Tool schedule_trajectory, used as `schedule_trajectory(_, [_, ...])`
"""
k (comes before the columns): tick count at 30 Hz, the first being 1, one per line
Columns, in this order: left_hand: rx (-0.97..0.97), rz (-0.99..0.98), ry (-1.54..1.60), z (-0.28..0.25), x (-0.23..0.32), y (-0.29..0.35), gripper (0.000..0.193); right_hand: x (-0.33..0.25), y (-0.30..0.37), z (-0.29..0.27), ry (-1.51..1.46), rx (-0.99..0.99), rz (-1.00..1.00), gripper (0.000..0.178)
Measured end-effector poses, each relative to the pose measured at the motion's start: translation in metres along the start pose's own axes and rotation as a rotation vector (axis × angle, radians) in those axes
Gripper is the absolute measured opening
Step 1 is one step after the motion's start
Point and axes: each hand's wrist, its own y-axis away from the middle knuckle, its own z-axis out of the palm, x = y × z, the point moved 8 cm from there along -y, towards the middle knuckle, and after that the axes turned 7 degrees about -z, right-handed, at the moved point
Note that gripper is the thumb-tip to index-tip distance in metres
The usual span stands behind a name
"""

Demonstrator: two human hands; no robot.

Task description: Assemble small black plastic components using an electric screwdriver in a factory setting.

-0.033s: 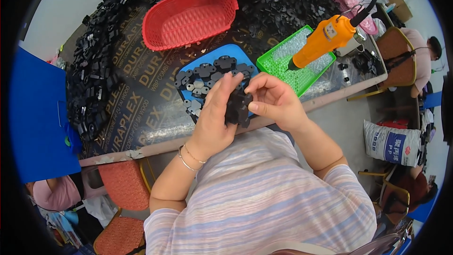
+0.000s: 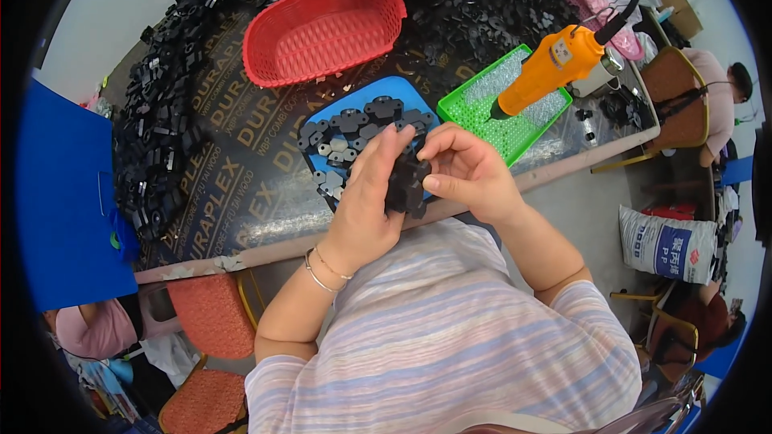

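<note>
Above the table's near edge I hold a black plastic part with knobbly edges between my two hands. My left hand is closed round its left side, fingers pointing away from me. At the part's right edge, the thumb and fingertips of my right hand pinch it. Just beyond my hands lies a blue tray with several black plastic pieces and some grey pieces on it. My left fingers cover part of these.
An orange electric screwdriver hangs over a green basket holding small shiny pieces. Behind the tray stands a red basket. Black parts line the table's left side and pile up at the back. Other people sit nearby.
</note>
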Motion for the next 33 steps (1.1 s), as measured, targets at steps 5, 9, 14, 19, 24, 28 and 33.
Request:
schedule_trajectory(5, [-0.060, 0.021, -0.086, 0.012, 0.007, 0.005, 0.087, 0.005, 0.006, -0.002, 0.071, 0.191, 0.040, 0.047])
schedule_trajectory(9, [-0.023, 0.110, -0.153, 0.017, 0.016, 0.015, 0.090, 0.022, 0.008, 0.004, -0.145, 0.119, 0.241, 0.048])
schedule_trajectory(14, [-0.111, 0.206, -0.164, 0.038, 0.015, 0.031, 0.070, 0.037, 0.036, -0.003, -0.382, 0.109, 0.558, 0.037])
schedule_trajectory(19, [-0.192, 0.064, -0.219, 0.036, 0.001, 0.037, 0.079, 0.016, 0.054, -0.029, -0.224, 0.050, 0.223, 0.044])
schedule_trajectory(24, [-0.110, -0.178, -0.418, 0.011, -0.025, 0.028, 0.054, -0.028, 0.054, -0.057, 0.876, 0.271, -0.116, 0.038])
schedule_trajectory(28, [-0.139, -0.183, -0.434, 0.016, -0.030, 0.019, 0.047, -0.015, 0.046, -0.030, 1.308, 0.014, -0.358, 0.031])
schedule_trajectory(33, [-0.218, -0.144, -0.467, 0.026, -0.029, 0.008, 0.041, 0.007, 0.050, -0.012, 1.452, -0.076, -0.453, 0.019])
